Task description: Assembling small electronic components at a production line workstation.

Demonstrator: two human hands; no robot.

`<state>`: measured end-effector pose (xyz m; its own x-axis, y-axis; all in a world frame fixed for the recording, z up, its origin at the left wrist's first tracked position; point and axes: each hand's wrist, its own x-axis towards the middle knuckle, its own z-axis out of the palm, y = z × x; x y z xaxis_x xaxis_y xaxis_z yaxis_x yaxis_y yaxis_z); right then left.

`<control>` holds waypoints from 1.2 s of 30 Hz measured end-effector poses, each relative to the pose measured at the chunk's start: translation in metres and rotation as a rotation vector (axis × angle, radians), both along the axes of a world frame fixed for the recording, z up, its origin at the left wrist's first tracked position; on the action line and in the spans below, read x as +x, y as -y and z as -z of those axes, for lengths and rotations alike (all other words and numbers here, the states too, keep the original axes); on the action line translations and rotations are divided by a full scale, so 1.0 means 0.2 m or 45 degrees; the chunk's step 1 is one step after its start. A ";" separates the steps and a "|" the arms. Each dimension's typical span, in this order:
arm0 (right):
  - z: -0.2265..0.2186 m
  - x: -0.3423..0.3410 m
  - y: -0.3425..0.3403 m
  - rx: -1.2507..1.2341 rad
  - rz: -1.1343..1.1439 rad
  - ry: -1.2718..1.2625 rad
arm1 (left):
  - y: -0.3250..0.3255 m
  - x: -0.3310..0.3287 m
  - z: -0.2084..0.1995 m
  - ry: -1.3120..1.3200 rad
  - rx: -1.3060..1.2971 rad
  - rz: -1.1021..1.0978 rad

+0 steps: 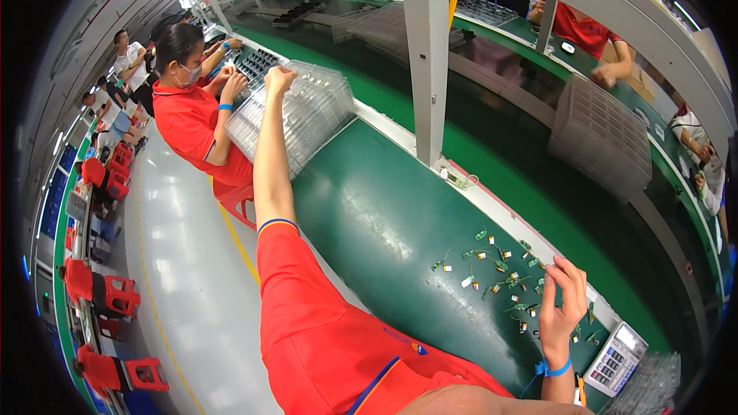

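Observation:
My left arm stretches far forward, and my left hand (280,81) is closed in a pinch above a stack of clear plastic trays (311,119). Whatever its fingers hold is too small to make out. Over the green work surface at the right, my right hand (565,303) has its fingertips drawn together, with a tiny piece seeming to show at them. Its wrist wears a blue band (555,369) with a cord. Beside and beneath this hand lie several small green circuit boards (500,266) with thin wires and whitish parts, loosely scattered.
A calculator (616,358) and more clear trays (649,388) sit near my right wrist. A grey post (428,54) rises beyond the bench edge. A red-shirted co-worker (188,100) sits left of the tray stack. Another clear tray stack (600,138) stands across the line.

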<state>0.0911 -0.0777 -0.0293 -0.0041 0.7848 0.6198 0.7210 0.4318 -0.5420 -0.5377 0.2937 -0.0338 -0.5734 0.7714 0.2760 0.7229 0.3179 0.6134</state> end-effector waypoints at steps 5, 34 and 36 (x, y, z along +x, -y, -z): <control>-0.01 0.02 0.02 -0.001 0.023 0.005 | 0.01 0.06 -0.01 -0.327 0.017 0.028; 0.09 0.18 -0.12 -0.076 -0.042 -0.194 | 1.28 2.41 0.15 1.476 -0.435 1.609; 0.10 0.20 -0.11 0.002 -0.028 -0.179 | 1.34 2.48 0.09 1.513 -0.418 1.618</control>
<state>0.1302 -0.0549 -0.0498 0.0656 0.7844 0.6168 0.6284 0.4477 -0.6362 -0.0413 0.0266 -0.0527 0.6103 0.7907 -0.0482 -0.1479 0.1736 0.9736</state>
